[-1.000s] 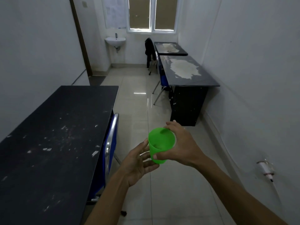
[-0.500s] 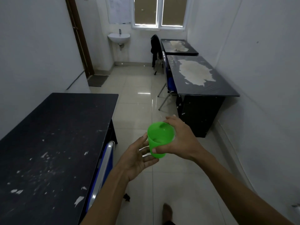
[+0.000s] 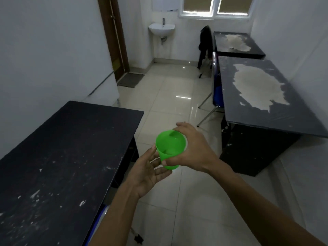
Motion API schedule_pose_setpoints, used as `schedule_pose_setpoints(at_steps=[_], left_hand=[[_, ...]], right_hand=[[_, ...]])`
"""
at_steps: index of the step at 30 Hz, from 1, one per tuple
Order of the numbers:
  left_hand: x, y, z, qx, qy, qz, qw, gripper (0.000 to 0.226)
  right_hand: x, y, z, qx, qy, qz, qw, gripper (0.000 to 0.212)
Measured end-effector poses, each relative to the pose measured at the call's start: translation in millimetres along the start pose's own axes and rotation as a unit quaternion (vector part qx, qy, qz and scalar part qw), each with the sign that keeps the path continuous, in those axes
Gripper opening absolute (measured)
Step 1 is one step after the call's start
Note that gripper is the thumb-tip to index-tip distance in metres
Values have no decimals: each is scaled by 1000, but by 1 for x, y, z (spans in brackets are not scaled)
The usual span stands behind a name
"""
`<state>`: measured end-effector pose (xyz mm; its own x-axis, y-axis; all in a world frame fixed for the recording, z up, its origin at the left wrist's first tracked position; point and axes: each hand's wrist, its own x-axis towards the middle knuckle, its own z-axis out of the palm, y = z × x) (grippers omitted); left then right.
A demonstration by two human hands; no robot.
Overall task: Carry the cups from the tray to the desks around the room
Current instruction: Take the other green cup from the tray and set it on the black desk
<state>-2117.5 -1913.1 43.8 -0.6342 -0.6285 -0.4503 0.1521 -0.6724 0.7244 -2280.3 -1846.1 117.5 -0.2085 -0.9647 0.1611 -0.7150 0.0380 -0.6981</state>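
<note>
A bright green plastic cup (image 3: pixel 169 146) hangs upright in mid-air over the tiled aisle. My right hand (image 3: pixel 193 150) wraps its right side, thumb across the front wall. My left hand (image 3: pixel 149 171) is spread open just below and left of the cup, fingers apart, fingertips close to its base. A black desk (image 3: pixel 62 157) with white scuffs stands at my left. A second black desk (image 3: pixel 262 96) with a large pale worn patch stands at the right, a third desk (image 3: pixel 236 45) behind it under the window. No tray is in view.
A blue chair (image 3: pixel 215 89) is tucked at the right desk; another chair's blue edge (image 3: pixel 99 217) shows beside the left desk. A dark jacket (image 3: pixel 205 43) hangs on a far chair. A wall sink (image 3: pixel 161 29), a brown door (image 3: pixel 113 38) and a floor mat (image 3: pixel 130 79) lie ahead.
The view has moved forward down the aisle; the right desk and the sink are nearer. The cup stays in my right hand, my left hand still open beneath it.
</note>
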Motion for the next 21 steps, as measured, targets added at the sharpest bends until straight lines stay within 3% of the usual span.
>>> schedule_pose_setpoints(at_steps=[5,10,21], left_hand=[[50,34,-16,-15,44,23,999,68],[96,71,-48,-44,80,56,994,59],[140,149,-133,-133,173,114,969,52]], right_hand=[[77,16,12,5,-44,-34,998,90],[159,23,39,7,-70,-90,993,82],[306,-10,123,61,-183,-196,961,74]])
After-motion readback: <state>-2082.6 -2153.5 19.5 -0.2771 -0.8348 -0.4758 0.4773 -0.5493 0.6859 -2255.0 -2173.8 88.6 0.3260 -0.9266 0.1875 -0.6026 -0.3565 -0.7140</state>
